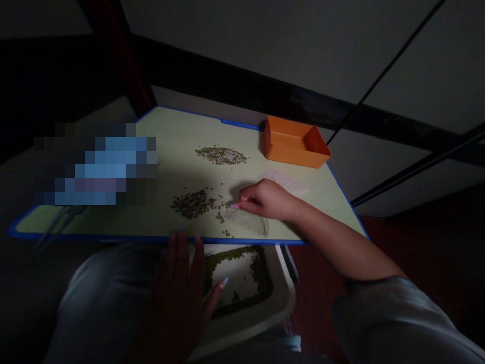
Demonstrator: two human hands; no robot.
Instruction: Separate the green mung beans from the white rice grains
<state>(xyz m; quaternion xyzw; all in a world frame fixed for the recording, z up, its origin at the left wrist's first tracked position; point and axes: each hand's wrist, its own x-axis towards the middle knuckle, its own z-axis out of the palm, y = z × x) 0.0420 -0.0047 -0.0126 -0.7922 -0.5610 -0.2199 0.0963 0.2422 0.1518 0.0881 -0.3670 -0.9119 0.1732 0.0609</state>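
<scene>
My right hand [267, 198] is closed, its thumb and fingertips pinching the top corner of a clear semicircular protractor [248, 222] that lies low against the tabletop. Several loose green beans [220, 217] are scattered just left of the protractor. Beside them is a pile of dark beans [193, 203]. Behind my right hand spreads a heap of white grains [284, 181], partly hidden by the hand. Farther back sits a mixed pile of green beans and white grains [222, 155]. My left hand [178, 283] is open, fingers stretched toward the table's front edge, holding nothing.
An orange open box [295, 157] stands at the table's back right. Below the front edge is a white bin [286, 303] with green beans inside. A blurred-out blue object [109, 162] occupies the left side. The table [170, 129] has a blue rim.
</scene>
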